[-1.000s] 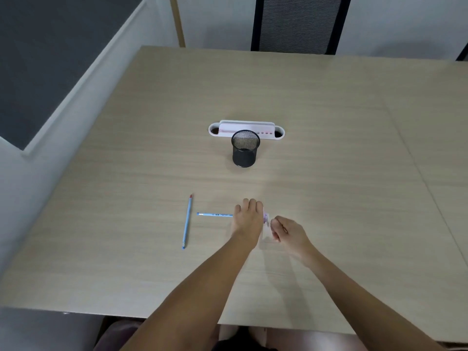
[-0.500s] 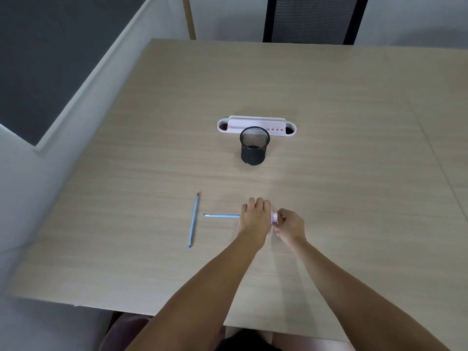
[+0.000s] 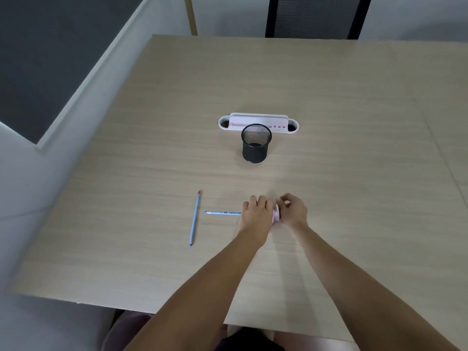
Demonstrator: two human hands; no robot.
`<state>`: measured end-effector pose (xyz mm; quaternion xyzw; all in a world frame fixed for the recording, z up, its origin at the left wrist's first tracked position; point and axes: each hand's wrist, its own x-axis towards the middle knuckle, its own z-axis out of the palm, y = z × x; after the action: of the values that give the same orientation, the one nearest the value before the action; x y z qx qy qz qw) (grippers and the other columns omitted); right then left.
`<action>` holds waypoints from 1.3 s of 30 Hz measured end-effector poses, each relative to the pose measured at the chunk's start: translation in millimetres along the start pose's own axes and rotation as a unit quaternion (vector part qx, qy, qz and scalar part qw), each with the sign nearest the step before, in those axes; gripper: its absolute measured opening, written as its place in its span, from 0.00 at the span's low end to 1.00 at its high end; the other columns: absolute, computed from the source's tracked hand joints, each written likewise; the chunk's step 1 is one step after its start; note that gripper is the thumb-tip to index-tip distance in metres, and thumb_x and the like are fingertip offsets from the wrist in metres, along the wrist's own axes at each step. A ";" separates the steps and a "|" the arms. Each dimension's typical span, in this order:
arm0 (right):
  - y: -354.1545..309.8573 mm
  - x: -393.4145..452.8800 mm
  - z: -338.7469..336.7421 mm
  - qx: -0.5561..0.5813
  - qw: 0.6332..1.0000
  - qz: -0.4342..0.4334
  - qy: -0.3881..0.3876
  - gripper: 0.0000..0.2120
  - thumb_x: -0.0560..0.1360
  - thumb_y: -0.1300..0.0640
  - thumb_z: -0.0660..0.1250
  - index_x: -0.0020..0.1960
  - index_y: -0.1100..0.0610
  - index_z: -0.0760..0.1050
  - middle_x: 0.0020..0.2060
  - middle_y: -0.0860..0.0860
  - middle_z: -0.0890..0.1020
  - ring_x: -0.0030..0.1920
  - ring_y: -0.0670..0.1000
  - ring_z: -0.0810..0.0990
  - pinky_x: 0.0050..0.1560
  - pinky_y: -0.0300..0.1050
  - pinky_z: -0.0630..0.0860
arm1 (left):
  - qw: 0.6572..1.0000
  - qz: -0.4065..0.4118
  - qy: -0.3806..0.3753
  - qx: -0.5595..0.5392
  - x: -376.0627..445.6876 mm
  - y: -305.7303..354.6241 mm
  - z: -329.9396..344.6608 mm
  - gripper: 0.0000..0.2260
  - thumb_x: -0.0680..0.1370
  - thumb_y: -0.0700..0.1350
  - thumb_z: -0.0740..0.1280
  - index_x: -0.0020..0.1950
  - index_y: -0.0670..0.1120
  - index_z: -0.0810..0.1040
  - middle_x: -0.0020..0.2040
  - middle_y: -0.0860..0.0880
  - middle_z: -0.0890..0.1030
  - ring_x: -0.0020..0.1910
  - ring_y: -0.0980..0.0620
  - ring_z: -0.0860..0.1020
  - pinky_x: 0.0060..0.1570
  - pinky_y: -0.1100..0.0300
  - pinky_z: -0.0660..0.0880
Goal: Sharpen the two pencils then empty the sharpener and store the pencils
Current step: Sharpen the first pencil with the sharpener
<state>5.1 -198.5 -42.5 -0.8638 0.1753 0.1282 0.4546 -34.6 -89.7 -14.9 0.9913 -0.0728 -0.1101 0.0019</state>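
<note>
A blue pencil lies level on the wooden table, its left end free. My left hand curls over its right end and hides the tip. Just right of that hand shows a small pink-and-white sharpener, mostly hidden between the two hands. My right hand holds it from the right with curled fingers. A second blue pencil with a red tip lies loose to the left, pointing away from me. A black mesh pencil cup stands upright farther back.
A white desk organiser with a pink insert stands right behind the cup. A dark chair is at the table's far edge. A grey partition runs along the left side. The table's near edge is close to my body.
My right hand has closed in from the right and now meets the left hand at the sharpener. The loose pencil and the cup have not moved.
</note>
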 end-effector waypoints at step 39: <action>20.7 -11.1 5.6 -0.035 0.998 0.021 -0.037 0.09 0.71 0.64 0.59 0.31 0.61 0.70 0.27 0.54 0.75 0.29 0.55 0.71 0.29 0.44 0.67 | 0.999 0.006 -0.025 0.025 1.8 3.6 -2.4 0.27 0.70 0.41 0.73 0.64 0.44 0.65 0.59 0.47 0.72 0.58 0.46 0.70 0.54 0.54 0.68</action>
<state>-14.0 -202.7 -56.6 -0.8701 0.1720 0.1753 0.4273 -32.9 -93.6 -12.8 0.9874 -0.0819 -0.1331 -0.0238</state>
